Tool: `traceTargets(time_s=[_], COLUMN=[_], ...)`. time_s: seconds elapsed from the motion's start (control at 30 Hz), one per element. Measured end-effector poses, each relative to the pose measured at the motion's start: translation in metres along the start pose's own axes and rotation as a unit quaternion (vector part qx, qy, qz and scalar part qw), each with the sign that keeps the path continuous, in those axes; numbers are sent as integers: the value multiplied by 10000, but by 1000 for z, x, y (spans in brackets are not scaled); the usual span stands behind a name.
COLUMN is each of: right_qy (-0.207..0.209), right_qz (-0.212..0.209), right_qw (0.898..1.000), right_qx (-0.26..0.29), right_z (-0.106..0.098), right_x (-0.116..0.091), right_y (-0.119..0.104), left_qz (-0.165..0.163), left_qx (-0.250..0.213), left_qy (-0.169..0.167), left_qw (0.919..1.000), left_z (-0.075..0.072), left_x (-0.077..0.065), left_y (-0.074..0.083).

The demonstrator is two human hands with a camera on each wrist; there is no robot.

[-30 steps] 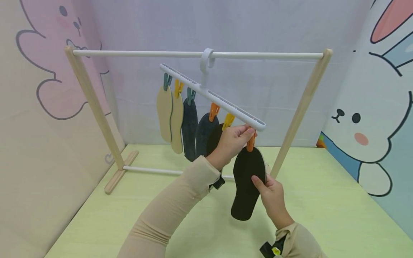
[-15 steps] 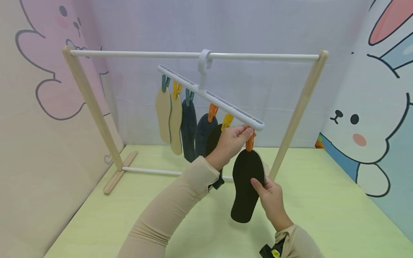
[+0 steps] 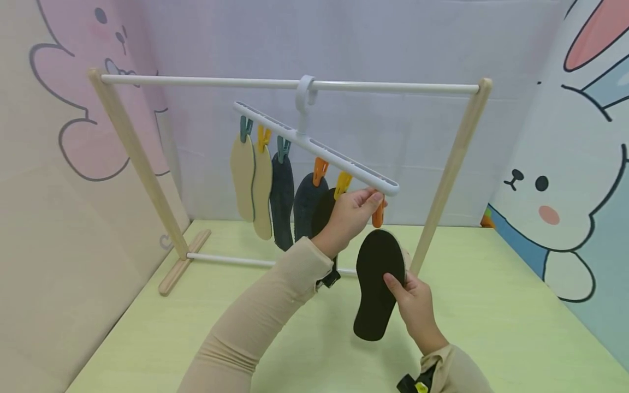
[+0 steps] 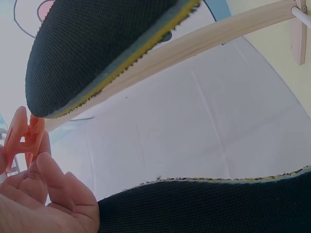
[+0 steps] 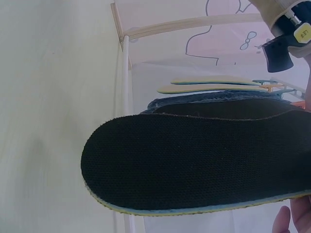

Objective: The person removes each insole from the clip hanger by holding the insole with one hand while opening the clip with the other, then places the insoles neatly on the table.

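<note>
My left hand [image 3: 346,218] pinches the orange clothespin [image 3: 378,212] at the near right end of the white hanger [image 3: 344,164]. In my right hand [image 3: 417,305] is a black insole [image 3: 378,295], held upright by its right edge with the thumb on its dark face. The insole's rounded top lies just below the clothespin's tip in the head view. The left wrist view shows the clothespin [image 4: 28,138] squeezed between thumb and fingers, close to the end of the insole [image 4: 97,48]. Another black insole [image 3: 324,210] hangs from a yellow clothespin [image 3: 343,184], partly hidden behind my left hand.
The hanger hooks over the white rail [image 3: 206,82] of a wooden-legged rack. Farther along it hang two beige insoles [image 3: 243,180] and two dark blue ones [image 3: 282,202], from green, yellow and orange clothespins. The rack's lower bar [image 3: 231,260] runs close above the pale table [image 3: 491,305].
The black insole in my right hand has come down out of the orange clothespin, leaving a small gap. My left hand keeps pinching the clothespin. The rack has shifted slightly left in view.
</note>
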State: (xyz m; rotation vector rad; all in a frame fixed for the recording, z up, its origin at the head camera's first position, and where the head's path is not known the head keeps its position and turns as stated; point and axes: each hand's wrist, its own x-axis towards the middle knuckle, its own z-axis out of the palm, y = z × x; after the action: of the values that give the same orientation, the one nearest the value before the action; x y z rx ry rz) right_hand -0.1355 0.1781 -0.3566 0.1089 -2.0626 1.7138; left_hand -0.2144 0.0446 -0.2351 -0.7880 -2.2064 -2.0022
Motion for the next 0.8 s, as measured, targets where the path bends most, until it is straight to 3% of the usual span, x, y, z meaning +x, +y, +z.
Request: traceTargets(time_s=[0.53,0.8], right_qy=[20,60], right_qz=[42,858], right_qw=[10000,9963], right_qx=[36,87], right_z=[-3,-6], right_x=[0,4], right_y=[0,1], left_qz=[-145,-235], left_qx=[50,-35], left_qy=[-47,-50], left_qw=[9999,9997], left_z=[2,2], left_x=[0,1], left_y=[1,1])
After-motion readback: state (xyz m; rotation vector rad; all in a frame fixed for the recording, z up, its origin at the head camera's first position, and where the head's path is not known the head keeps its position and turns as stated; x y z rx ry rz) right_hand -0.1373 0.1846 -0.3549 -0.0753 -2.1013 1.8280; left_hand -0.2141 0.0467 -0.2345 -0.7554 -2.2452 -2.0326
